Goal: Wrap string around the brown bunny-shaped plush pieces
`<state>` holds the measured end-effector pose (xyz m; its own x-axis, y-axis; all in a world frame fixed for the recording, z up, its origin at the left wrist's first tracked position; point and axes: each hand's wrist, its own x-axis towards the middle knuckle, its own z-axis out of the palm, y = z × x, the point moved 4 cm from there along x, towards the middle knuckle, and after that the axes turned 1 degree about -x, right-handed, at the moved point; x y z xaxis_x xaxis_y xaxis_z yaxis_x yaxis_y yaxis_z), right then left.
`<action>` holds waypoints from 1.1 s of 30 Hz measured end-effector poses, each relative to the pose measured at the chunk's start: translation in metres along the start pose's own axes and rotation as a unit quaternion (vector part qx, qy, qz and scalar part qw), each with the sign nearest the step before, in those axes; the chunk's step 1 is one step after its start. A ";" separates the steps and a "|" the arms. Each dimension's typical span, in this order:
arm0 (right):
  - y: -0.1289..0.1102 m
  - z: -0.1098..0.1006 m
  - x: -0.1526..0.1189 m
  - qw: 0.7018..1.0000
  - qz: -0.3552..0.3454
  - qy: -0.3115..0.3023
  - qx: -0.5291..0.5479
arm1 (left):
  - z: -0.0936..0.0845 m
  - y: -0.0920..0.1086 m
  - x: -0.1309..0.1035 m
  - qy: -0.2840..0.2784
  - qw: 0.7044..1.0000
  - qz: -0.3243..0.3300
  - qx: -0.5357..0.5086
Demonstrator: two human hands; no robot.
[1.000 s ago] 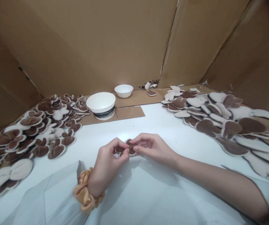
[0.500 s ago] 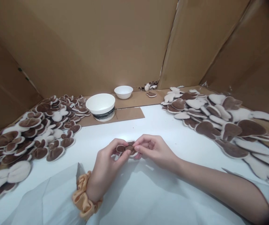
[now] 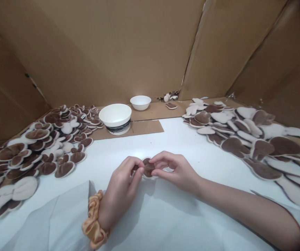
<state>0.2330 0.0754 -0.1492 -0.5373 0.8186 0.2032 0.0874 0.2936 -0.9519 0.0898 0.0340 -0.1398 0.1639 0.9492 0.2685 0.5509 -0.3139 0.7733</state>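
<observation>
Between my two hands, over the middle of the white table, is a small brown plush piece with a pale edge (image 3: 148,168). My left hand (image 3: 125,181), with an orange scrunchie (image 3: 95,221) at the wrist, pinches its left side between thumb and fingers. On the other side, the fingertips and thumb of my right hand (image 3: 175,170) pinch its right edge. My fingers cover part of the piece, so its full outline is hidden.
To the left lies a heap of rabbit-head-shaped brown and white plush pieces (image 3: 65,166). Larger flat plush pieces (image 3: 232,145) are piled at the right. A white bowl with a black band (image 3: 115,115) and a smaller white bowl (image 3: 140,102) stand before cardboard walls (image 3: 113,52).
My fingers have shifted on the plush piece, and more of its brown middle shows now. The lobe that stuck out on its left is now hidden. The whole view has moved slightly.
</observation>
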 end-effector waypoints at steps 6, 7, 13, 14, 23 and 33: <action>-0.004 0.001 -0.004 0.997 -0.041 0.000 -0.071 | 0.003 0.003 -0.004 -0.003 1.000 0.020 0.000; -0.004 0.001 -0.004 0.996 -0.048 0.000 -0.078 | 0.003 0.002 -0.004 -0.002 1.000 0.026 0.008; -0.007 0.003 -0.005 0.989 -0.091 0.008 -0.119 | 0.001 0.004 -0.003 0.078 0.976 0.117 0.164; -0.008 0.003 -0.005 0.987 -0.103 0.009 -0.126 | 0.001 0.004 -0.003 0.094 0.969 0.128 0.190; -0.016 0.007 -0.010 0.986 -0.124 0.008 -0.111 | 0.000 0.013 -0.003 0.065 0.974 0.142 0.167; -0.013 0.008 -0.003 0.987 -0.062 -0.059 -0.137 | 0.003 0.012 -0.006 0.062 0.963 0.147 0.216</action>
<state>0.2270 0.0654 -0.1394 -0.6510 0.7093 0.2703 0.2293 0.5233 -0.8207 0.0979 0.0250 -0.1337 0.2813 0.8023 0.5265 0.7888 -0.5058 0.3492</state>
